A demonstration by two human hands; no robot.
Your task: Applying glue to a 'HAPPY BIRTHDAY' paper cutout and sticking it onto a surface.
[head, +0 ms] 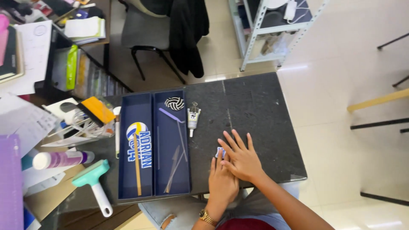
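Both hands, left hand under right hand, press flat with fingers spread on a small blue-and-white cutout, gripping nothing. Probably a sticker; sliding palms could crease it on the dark table.

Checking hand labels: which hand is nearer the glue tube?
Right. The right hand lies flat just below-right of the glue tube; the left hand sits lower, partly under it.

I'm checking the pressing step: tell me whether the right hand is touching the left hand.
Touching. The head view shows the right hand lying across the back of the left hand, both pressing on a small blue-and-white piece on the dark table.
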